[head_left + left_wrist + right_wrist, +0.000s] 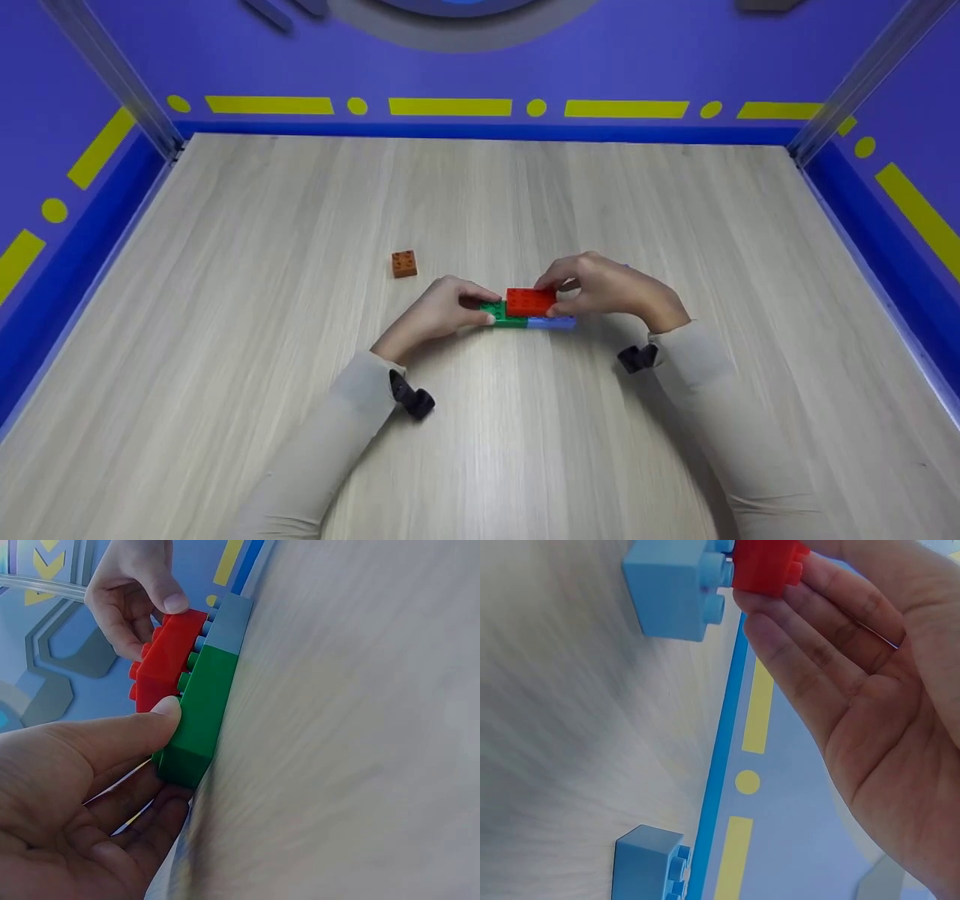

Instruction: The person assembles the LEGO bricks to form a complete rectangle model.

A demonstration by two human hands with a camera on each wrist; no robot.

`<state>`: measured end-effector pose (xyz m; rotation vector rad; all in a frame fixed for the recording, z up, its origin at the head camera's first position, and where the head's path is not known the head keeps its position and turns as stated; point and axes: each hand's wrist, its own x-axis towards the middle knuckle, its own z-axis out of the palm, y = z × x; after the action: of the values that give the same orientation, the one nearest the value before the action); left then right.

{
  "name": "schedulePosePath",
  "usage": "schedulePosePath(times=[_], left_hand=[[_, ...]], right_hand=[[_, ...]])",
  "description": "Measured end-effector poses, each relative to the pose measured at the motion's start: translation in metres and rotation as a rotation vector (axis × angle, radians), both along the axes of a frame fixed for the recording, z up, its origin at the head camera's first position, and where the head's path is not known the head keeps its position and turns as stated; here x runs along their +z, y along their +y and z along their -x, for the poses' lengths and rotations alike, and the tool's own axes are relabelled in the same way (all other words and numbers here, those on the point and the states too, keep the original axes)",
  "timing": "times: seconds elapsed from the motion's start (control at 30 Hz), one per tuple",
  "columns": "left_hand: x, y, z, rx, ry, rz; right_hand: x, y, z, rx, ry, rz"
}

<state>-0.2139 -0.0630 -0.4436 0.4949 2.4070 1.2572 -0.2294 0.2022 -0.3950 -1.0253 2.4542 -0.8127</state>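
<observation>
On the table (300, 225), in the head view, we see the red brick (529, 302) over the seam between the green brick (510, 322) and the blue brick (551, 323), long axis left to right like theirs; the right hand (600, 285) pinches its right end, the left hand (446, 309) grips the green one's left end. Far left lies an orange brick (404, 264). In the left wrist view, studs show beneath the red brick, so we judge it unseated. In the right wrist view, we find another blue brick (641, 862), well apart.
</observation>
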Motion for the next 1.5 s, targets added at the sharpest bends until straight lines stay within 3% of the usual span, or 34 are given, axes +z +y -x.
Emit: schedulePosePath(times=[0.7, 1.07, 1.5], left_hand=[[0.000, 0.000, -0.001, 0.001, -0.032, -0.028], [0.001, -0.003, 0.001, -0.056, 0.011, -0.036], [0.004, -0.001, 0.000, -0.081, 0.048, -0.001]], right_hand=[[-0.001, -0.005, -0.003, 0.029, 0.038, -0.002], [0.003, -0.009, -0.004, 0.020, 0.018, -0.025], [0.001, -0.009, -0.004, -0.009, -0.024, -0.009]])
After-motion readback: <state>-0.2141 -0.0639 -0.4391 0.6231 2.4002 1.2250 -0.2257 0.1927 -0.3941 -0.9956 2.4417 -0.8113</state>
